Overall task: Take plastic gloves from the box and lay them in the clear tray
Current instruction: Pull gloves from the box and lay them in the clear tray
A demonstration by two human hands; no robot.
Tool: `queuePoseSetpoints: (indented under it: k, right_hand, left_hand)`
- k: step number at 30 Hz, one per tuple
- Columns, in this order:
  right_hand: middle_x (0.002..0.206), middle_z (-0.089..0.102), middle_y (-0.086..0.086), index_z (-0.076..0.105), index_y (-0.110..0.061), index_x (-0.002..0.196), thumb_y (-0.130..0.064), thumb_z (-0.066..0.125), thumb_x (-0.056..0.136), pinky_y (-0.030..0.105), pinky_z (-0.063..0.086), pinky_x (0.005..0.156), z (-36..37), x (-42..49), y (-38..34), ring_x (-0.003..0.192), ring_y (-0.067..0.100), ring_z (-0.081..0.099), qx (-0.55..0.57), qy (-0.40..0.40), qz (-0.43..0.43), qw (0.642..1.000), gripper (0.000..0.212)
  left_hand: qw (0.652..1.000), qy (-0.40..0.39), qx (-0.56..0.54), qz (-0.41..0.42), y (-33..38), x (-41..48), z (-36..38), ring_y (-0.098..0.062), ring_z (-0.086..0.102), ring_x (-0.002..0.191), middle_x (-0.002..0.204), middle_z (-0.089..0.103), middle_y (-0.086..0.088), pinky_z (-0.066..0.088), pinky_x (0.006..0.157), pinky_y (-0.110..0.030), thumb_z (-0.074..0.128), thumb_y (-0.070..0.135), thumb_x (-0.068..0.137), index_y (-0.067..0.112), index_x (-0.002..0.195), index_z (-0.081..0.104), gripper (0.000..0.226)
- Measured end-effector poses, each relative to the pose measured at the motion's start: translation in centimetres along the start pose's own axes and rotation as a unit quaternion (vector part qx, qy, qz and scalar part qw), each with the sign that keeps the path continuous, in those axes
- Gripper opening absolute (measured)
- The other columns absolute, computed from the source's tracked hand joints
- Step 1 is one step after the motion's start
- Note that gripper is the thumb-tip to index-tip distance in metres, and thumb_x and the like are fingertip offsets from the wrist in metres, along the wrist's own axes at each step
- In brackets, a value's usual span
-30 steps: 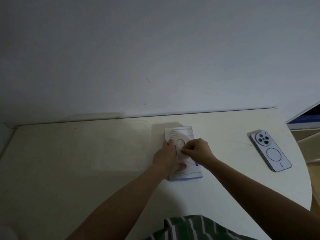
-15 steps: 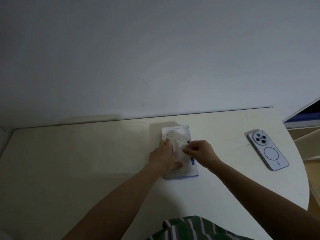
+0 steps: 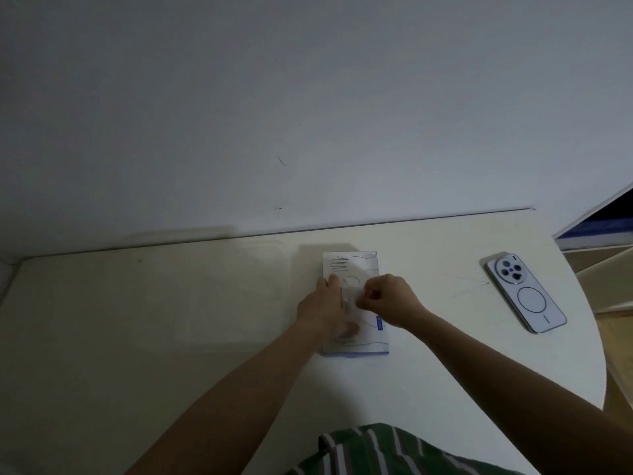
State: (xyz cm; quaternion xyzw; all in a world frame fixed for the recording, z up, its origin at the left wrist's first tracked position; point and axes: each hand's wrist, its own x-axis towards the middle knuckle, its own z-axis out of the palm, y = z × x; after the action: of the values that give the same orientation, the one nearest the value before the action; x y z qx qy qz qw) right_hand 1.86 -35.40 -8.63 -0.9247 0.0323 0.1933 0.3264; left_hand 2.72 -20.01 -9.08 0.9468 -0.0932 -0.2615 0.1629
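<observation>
A flat white glove box (image 3: 358, 264) with a hand drawing lies on the table in the middle. My left hand (image 3: 325, 308) rests flat on the box's left side and holds it down. My right hand (image 3: 390, 299) is over the box's opening, its fingertips pinching a thin clear plastic glove (image 3: 352, 296) that sticks out of it. The clear tray (image 3: 219, 293) lies just left of the box and is hard to make out against the table. I cannot see any glove in it.
A phone (image 3: 525, 293) lies face down at the table's right, near the rounded edge. The white table (image 3: 102, 337) meets a bare wall at the back. A striped green garment (image 3: 376, 450) shows at the bottom.
The view shifted slightly. My right hand's fingertips have closed tighter on the glove at the box opening; my left hand has stayed pressed on the box.
</observation>
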Motion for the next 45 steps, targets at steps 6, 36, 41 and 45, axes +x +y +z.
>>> queuePoseSetpoints:
  k: [6,36,41,45]
  right_hand:
    - [0.074,0.067,0.005,0.068,-0.01,0.077,-0.021,0.07,0.087,0.018,0.05,0.064,0.1,-0.1,0.0,0.068,0.014,0.062,0.17,0.056,-0.014,0.984,0.015]
    - [0.081,0.066,0.01,0.059,-0.004,0.09,-0.04,0.036,0.096,0.035,0.052,0.071,-3.9,-2.7,-2.9,0.072,0.025,0.062,0.395,0.002,-0.044,0.917,0.044]
    - [0.096,0.066,0.005,0.055,-0.013,0.109,-0.019,0.069,0.088,0.026,0.056,0.071,-2.4,-1.6,-7.2,0.086,0.021,0.068,0.26,0.023,-0.066,0.963,0.026]
    - [0.078,0.069,0.014,0.065,-0.001,0.099,-0.004,0.055,0.094,0.028,0.056,0.064,-1.9,-0.5,-9.6,0.071,0.026,0.065,0.296,0.036,-0.059,0.953,0.012]
  left_hand:
    - [1.0,0.002,0.018,0.001,0.2,-0.2,0.2,-0.028,0.057,0.109,0.139,0.035,-0.011,0.047,0.08,-0.033,0.073,0.031,0.083,0.011,0.15,0.011,0.094]
    - [0.831,0.1,-0.547,-0.005,0.5,-1.7,-6.8,-0.01,0.059,0.048,0.072,0.062,-0.006,0.053,0.051,-0.023,0.066,0.006,0.088,0.001,0.098,0.066,0.012]
    - [0.887,0.224,-0.402,0.024,-3.0,-3.0,-8.4,-0.014,0.054,0.062,0.069,0.056,0.004,0.044,0.061,-0.026,0.063,0.015,0.087,0.01,0.094,0.063,0.009]
    - [0.881,0.263,-0.394,-0.016,-7.5,-4.3,-9.8,-0.022,0.06,0.075,0.081,0.064,-0.002,0.049,0.072,-0.029,0.056,0.024,0.092,0.007,0.102,0.062,0.021]
